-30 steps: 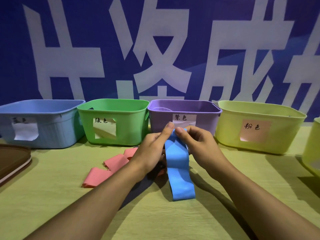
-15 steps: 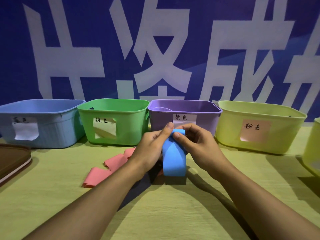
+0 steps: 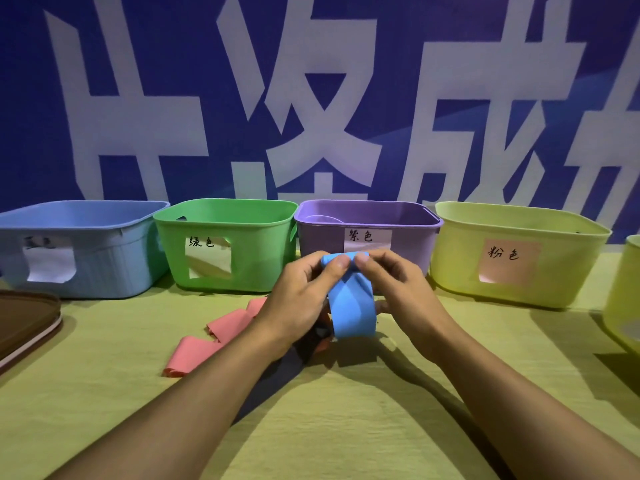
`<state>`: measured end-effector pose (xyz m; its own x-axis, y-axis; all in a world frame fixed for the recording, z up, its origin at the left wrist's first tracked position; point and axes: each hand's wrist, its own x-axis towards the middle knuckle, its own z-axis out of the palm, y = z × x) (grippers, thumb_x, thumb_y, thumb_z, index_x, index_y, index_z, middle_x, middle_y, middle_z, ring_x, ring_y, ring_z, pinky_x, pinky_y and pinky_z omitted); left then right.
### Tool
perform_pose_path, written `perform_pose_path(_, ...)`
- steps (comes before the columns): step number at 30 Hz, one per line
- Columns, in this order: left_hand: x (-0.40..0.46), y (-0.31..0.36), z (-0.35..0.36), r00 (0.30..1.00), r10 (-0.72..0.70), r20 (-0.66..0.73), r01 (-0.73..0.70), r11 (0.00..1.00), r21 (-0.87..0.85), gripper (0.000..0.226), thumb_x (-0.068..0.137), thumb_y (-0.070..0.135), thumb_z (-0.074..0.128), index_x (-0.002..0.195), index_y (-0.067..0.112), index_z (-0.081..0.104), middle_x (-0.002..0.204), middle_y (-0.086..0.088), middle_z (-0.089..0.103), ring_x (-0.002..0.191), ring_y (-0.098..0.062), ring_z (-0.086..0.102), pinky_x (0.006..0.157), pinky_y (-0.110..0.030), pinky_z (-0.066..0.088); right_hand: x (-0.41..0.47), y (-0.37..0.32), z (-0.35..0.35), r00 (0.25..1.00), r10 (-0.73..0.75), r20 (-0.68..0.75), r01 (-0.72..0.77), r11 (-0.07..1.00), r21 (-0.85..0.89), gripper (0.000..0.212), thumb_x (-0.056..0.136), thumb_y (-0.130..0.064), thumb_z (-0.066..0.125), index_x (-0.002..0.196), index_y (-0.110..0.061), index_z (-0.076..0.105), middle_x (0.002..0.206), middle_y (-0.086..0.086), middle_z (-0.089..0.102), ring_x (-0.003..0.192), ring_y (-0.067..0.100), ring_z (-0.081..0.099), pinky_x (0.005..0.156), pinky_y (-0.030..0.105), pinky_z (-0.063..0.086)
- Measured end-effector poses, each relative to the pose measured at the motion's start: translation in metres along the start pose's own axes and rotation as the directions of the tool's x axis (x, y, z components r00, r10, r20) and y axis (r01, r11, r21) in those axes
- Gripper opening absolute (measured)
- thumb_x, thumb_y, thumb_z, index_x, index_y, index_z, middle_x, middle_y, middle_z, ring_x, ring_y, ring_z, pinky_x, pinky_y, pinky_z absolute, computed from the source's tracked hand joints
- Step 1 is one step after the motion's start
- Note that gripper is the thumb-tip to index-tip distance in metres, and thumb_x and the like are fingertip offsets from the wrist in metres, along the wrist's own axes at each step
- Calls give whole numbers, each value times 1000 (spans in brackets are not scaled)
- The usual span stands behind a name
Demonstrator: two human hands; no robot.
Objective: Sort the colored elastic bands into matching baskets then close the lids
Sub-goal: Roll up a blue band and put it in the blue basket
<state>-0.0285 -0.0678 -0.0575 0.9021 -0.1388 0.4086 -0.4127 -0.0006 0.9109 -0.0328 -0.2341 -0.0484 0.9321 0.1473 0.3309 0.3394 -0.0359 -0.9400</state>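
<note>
Head view, blue band: the blue elastic band (image 3: pixel 351 306) hangs folded over on itself in front of the purple basket (image 3: pixel 367 233), lifted off the worktop (image 3: pixel 346 410), its top edge gathered between your two hands.
Head view, left grip: your left hand (image 3: pixel 304 299) pinches the band's top fold, thumb tip pressed on the blue just left of the basket's white label.
Head view, right grip: your right hand (image 3: pixel 394 289) pinches the same fold from the other side, thumb nearly touching the left thumb, fingers curled behind the band.
Head view, how it will handle: judge it light, soft and floppy; it drapes and curls under its own weight, so it won't hold a shape. The surface looks smooth, so a loose pinch may let it slide or spring open.
Head view, where to hold: keep the pinch on the bunched top fold, both layers together; one hand should be enough to carry it.
Head view, target: the light blue basket (image 3: pixel 79 247) stands two baskets left of the purple one, past the green basket (image 3: pixel 225 244); its lid is off.
Head view, remaining: a pink elastic band (image 3: pixel 214 334) lies crumpled on the worktop, left of and in front of the purple basket; the yellow-green basket with a pink label (image 3: pixel 516 254) sits just right of it.
Head view, lid: a brown lid (image 3: pixel 24 317) lies far left of the purple basket.
</note>
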Motion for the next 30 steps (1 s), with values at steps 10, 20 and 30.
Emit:
perform_pose_path(10, 0, -4, 1, 996, 31, 83, -34, 999, 37, 25, 84, 54, 66, 88, 30, 70, 88, -7, 68, 85, -23, 61, 79, -45, 48, 0, -5, 0, 994, 78, -74, -86, 990, -113, 62, 81, -70, 57, 93, -14, 79, 86, 9, 78, 85, 31, 75, 70, 47, 60)
perform_pose_path(20, -3, -2, 2, 992, -112, 66, 115, 993, -39, 40, 86, 39, 67, 111, 8, 65, 97, -13, 70, 91, -26, 68, 71, -40, 57, 2, -1, 0, 999, 6, -36, -9, 995, -101, 51, 82, -61, 63, 90, -12, 75, 83, 1, 75, 75, 12, 68, 69, 33, 54)
perform_pose_path(30, -3, 5, 3, 963, -267, 47, 271, 956, -116, 62, 87, 62, 61, 115, 9, 73, 106, -24, 75, 96, -34, 74, 92, -55, 55, 4, 8, 2, 997, -77, 28, 79, 994, -72, 18, 98, -26, 68, 106, -10, 72, 97, 9, 77, 87, 14, 71, 80, 38, 57)
